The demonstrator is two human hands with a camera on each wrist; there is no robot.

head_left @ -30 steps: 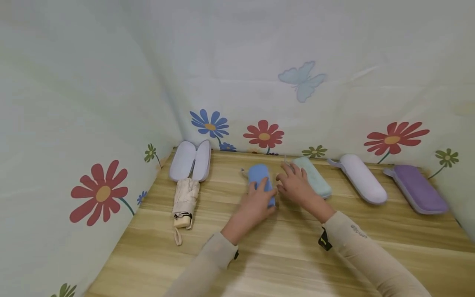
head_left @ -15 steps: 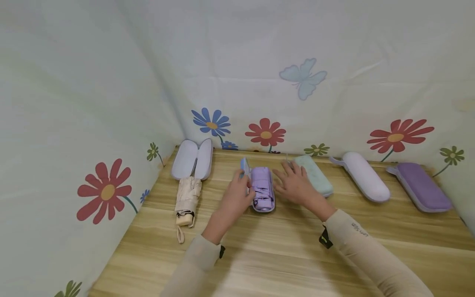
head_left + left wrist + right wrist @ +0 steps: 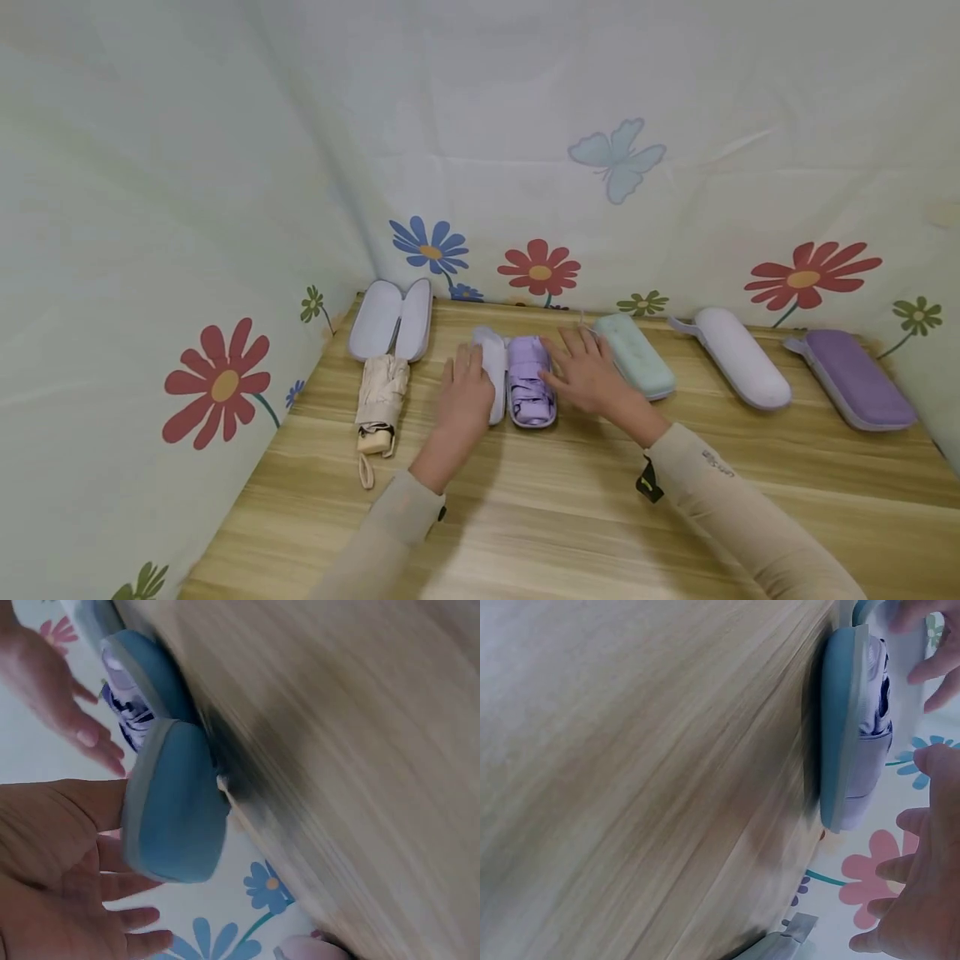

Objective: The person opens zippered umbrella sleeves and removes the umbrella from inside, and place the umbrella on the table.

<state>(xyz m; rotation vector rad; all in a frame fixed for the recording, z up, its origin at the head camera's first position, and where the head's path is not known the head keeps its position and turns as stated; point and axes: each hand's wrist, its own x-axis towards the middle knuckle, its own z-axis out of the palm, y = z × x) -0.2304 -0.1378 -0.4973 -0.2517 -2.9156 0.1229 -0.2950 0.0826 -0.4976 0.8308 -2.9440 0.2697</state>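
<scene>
A blue zip case [image 3: 180, 810] lies open on the table, its pale inner lid [image 3: 495, 379] spread to the left. Its right half holds a folded purple umbrella [image 3: 530, 375]. My left hand [image 3: 463, 400] is at the lid's left edge, fingers extended; in the left wrist view its fingers touch the lid's rim without curling round it. My right hand [image 3: 592, 375] hovers at the case's right side with spread fingers, the fingertips close to the umbrella's top. The right wrist view shows this hand [image 3: 922, 877] apart from the case, holding nothing.
Left of them, a beige folded umbrella [image 3: 381, 392] lies before an open pale case [image 3: 375, 321]. A mint case [image 3: 637, 358], a white case [image 3: 738, 358] and a purple case [image 3: 858, 379] stand closed to the right. Flowered cloth walls the table's back and left.
The blue case was closed under my left hand; its lid has swung leftward and now lies open, showing the purple umbrella. My left hand moved left with it. The right hand's fingers have straightened somewhat.
</scene>
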